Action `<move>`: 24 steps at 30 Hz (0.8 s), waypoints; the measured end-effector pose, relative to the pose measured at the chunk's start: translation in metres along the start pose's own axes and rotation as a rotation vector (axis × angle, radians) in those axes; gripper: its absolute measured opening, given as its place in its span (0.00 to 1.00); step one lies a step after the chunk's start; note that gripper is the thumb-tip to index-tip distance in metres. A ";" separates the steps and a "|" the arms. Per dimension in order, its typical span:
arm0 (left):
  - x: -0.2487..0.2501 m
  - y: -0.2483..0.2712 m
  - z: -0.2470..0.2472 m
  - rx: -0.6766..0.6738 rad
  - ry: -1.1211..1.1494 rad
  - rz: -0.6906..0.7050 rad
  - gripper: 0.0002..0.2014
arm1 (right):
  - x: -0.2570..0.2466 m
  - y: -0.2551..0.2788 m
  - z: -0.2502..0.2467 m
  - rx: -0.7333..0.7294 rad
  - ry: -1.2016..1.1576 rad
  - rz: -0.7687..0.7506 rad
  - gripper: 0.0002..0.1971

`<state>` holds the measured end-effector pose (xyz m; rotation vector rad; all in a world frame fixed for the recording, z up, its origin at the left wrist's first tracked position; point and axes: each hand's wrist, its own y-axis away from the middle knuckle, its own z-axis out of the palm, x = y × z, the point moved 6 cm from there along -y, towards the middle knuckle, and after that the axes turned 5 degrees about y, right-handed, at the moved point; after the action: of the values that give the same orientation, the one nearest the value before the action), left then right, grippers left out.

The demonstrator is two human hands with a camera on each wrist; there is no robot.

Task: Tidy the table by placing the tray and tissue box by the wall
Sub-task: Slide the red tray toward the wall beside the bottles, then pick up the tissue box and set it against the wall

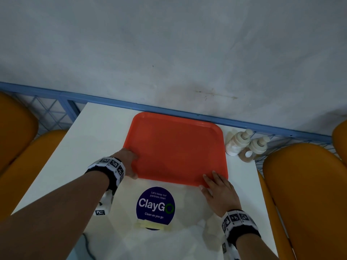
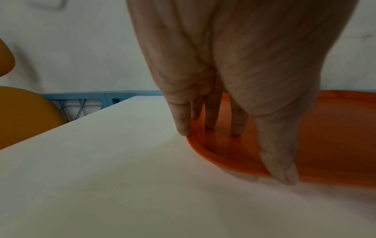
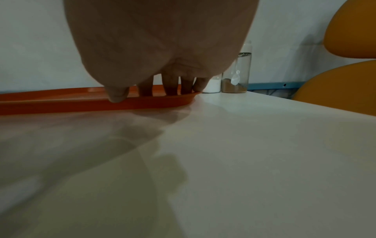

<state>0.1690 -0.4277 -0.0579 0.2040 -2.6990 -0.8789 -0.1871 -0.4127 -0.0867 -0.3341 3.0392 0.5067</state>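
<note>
Head view: we see the orange tray [image 1: 176,147] flat on the white table [image 1: 84,137], far edge near the wall [image 1: 169,53] — jars [image 1: 236,145] just to its rt. Left hand [image 1: 127,162] rests on the near-left corner, right hand [image 1: 219,192] on the near-right; fingers straight, slightly apart, pressing the tray w/ thumbs at the rim.

We read a blue sticker [image 1: 155,206] on the table [image 1: 90,139], six o'clock of the tray [image 1: 176,149]: "Let's keep our pantries clean", "ClayGo", "Clean as you go".
</note>
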 end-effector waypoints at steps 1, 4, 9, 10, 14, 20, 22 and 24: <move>0.000 0.000 0.001 0.005 -0.002 0.003 0.43 | 0.000 0.001 0.000 -0.006 -0.005 0.004 0.33; -0.002 -0.002 0.003 0.017 -0.005 0.008 0.43 | -0.002 0.002 -0.002 -0.012 -0.012 0.007 0.39; -0.002 -0.006 0.003 0.021 -0.018 0.017 0.44 | -0.001 -0.002 -0.002 0.000 -0.005 0.011 0.40; -0.001 -0.006 0.002 0.019 -0.025 0.018 0.44 | 0.000 -0.003 -0.002 0.002 0.000 0.010 0.40; 0.001 -0.003 -0.001 0.037 -0.020 0.054 0.39 | 0.001 -0.007 -0.003 -0.002 -0.010 0.005 0.43; -0.005 0.028 -0.011 0.097 0.029 0.147 0.31 | -0.016 0.011 -0.015 0.021 -0.156 -0.021 0.40; -0.012 0.052 -0.019 0.114 0.060 0.185 0.26 | -0.035 0.030 -0.026 0.098 -0.232 -0.059 0.30; -0.025 0.083 -0.024 0.135 0.080 0.219 0.25 | -0.064 0.056 -0.036 0.178 -0.286 -0.125 0.26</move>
<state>0.1971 -0.3690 0.0043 -0.0275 -2.6442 -0.6125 -0.1370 -0.3592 -0.0303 -0.4007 2.7393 0.2481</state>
